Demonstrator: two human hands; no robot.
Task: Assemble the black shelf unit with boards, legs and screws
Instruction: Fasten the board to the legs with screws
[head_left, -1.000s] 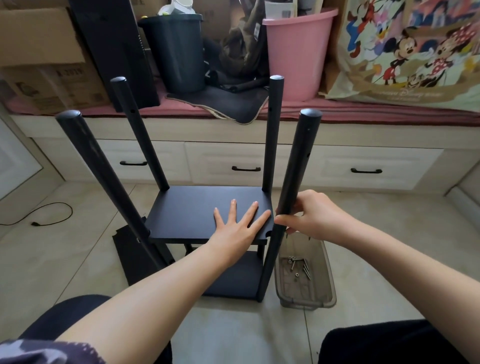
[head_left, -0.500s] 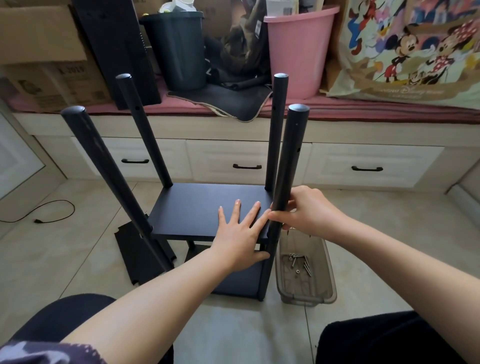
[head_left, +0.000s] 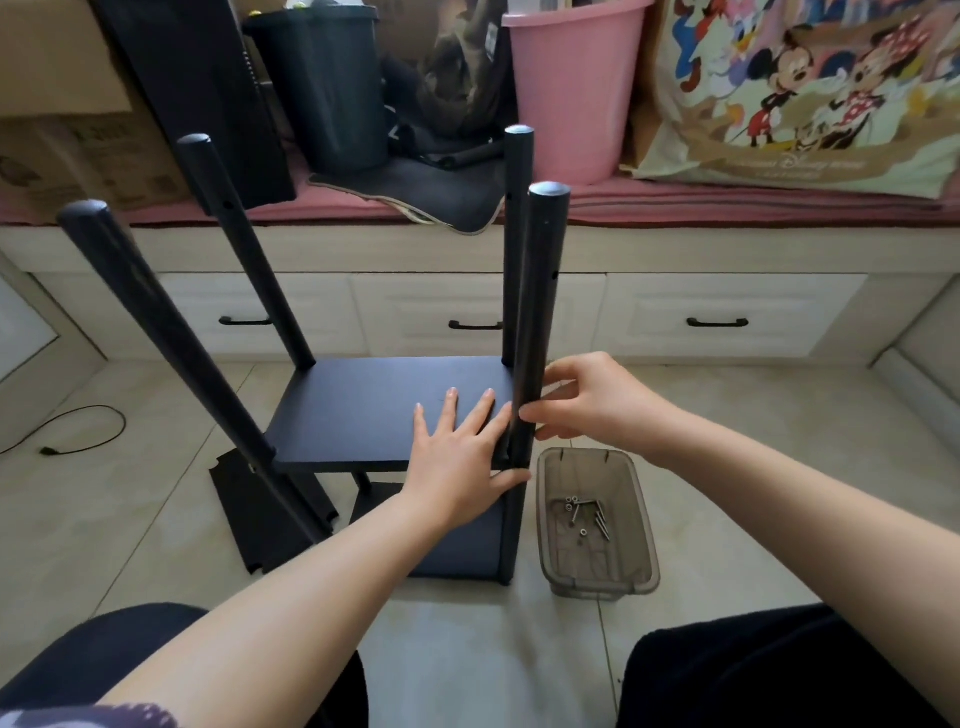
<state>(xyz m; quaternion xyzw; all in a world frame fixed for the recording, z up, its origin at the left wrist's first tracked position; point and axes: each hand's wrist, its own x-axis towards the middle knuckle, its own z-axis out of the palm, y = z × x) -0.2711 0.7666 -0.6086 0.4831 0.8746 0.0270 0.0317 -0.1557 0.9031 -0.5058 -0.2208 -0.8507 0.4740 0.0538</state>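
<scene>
Shelf unit (head_left: 384, 410) is stood on the floor, centre. Left hand (head_left: 457, 457) is pressed flat, fingers spread, on the upper board's near right corner. Near right leg (head_left: 535, 332) is pinched by right hand (head_left: 592, 400). Screws (head_left: 584, 514) are kept in the tray (head_left: 639, 525) just right.

Your forearms are bare; a patterned grey-and-white short sleeve (head_left: 88, 717) edges your left arm, above black trousers (head_left: 779, 670).

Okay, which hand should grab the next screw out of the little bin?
Right. The screw bin sits directly below the right hand, which only pinches the near right leg. The left hand lies flat on the shelf board, likely steadying it.
</scene>
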